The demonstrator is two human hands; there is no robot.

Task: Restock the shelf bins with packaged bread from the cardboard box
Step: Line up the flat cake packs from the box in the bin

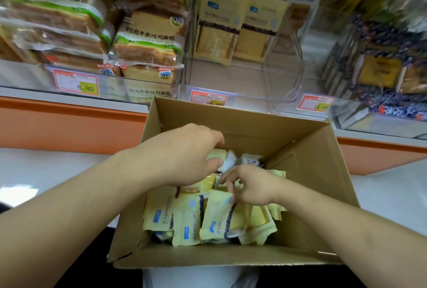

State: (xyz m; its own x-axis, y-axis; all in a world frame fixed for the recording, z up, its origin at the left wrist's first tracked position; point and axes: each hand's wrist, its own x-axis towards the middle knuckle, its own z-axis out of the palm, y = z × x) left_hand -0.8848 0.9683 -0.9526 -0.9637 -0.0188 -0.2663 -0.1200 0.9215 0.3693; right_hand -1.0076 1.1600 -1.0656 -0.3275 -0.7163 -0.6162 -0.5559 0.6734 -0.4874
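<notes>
An open cardboard box (318,172) stands below the shelf, holding several pale yellow bread packs (191,220). My left hand (184,156) reaches into the box and grips a yellow pack (216,154) near the top of the pile. Beside it, my right hand (249,186) has its fingers curled on the edge of another yellow pack (221,213). Straight above, a clear shelf bin (284,75) holds two upright yellow packs (219,26) of the same kind, with bare room beside them.
The left bin is stacked with green-banded toast loaves (147,40). Dark-patterned packs (379,63) fill the right bin, blurred. Price tags (77,84) hang along the shelf front. An orange strip (69,121) runs under the shelf, over a white ledge.
</notes>
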